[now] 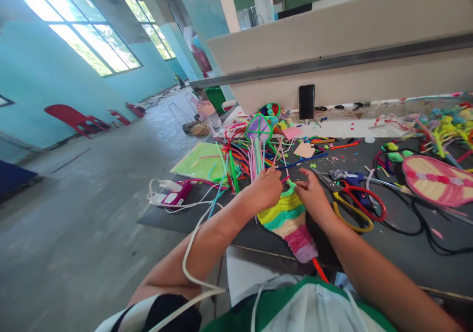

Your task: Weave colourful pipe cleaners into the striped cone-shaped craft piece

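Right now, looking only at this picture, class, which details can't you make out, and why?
- Head view: part of the striped piece's upper edge, hidden behind the left hand.
- Head view: the red-orange stick's lower end, hidden by the shirt.
- Head view: the pink-and-cream oval's far end, cut off by the right edge.
- Head view: markings on the purple power block, too small.

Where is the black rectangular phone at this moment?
In the head view, the black rectangular phone stands upright right of centre, before the cream panel, beyond the right hand.
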Tool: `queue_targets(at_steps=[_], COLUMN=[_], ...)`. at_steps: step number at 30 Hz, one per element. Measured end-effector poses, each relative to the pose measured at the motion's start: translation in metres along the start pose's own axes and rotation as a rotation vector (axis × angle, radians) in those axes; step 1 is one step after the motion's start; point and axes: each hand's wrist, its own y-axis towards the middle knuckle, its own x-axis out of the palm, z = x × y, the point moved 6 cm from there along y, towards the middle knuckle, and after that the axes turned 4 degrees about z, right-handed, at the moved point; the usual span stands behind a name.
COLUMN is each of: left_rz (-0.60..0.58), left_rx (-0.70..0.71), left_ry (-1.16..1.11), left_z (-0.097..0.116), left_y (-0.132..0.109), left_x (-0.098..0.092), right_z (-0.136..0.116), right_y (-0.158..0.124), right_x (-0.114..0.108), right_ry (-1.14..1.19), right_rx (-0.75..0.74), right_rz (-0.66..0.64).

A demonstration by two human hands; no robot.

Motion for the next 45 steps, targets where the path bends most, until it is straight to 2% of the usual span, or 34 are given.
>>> queue_targets(at_steps=[2, 4, 7, 9, 12, 15, 17, 20, 27, 29, 34, 40, 45], left_rz=[-0.004, 0.048, 0.097, 0.108, 0.109, -0.005, -0.089, -0.140, -0.132, -0.133, -0.200, -0.262, -0.268], left_rx=[0.018, 0.040, 0.050, -0.020, -0.196, -0.291, -0.322, -0.334, -0.308, -0.297, -0.223, -0.304, -0.273], left_ry=[0.032, 0.048, -0.001, -0.102, -0.258, -0.320, -0.320, -0.324, -0.370, -0.415, -0.607, -1.166, -1.276], left_z=[0.008, 0.014, 0.013, 0.000, -0.025, -0.037, -0.038, -0.034, -0.025, -0.027, -0.037, -0.039, -0.035], left_y=[0.004, 0.005, 0.004, 0.003, 0.002, 0.006, 0.011, 0.022, 0.033, 0.033, 0.036, 0.038, 0.039], left_x=[0.006, 0.009, 0.014, 0.017, 0.023, 0.032, 0.036, 0.039, 0.046, 0.046, 0.048, 0.062, 0.063], right_z=[0.002, 0.004, 0.006, 0.007, 0.006, 0.004, 0.001, -0.003, -0.010, -0.013, -0.022, -0.027, -0.027], right_y=[0.003, 0.004, 0.005, 0.005, 0.005, 0.004, 0.004, 0.006, 0.010, 0.009, 0.001, -0.007, -0.007], right_x=[0.000, 0.002, 0.005, 0.006, 0.006, 0.006, 0.006, 0.003, -0.008, -0.008, 0.004, 0.004, 0.004], right_ry=[-0.219, -0.382, -0.512, -0.534, -0.523, -0.538, -0.573, -0.649, -0.660, -0.639, -0.719, -0.888, -0.871], right_rx=[-0.071, -0.151, -0.232, -0.256, -0.253, -0.284, -0.337, -0.408, -0.459, -0.479, -0.568, -0.589, -0.580], right_rz=[-0.001, -0.008, -0.014, -0.013, -0.009, -0.015, -0.024, -0.021, 0.048, 0.031, -0.107, -0.040, -0.021])
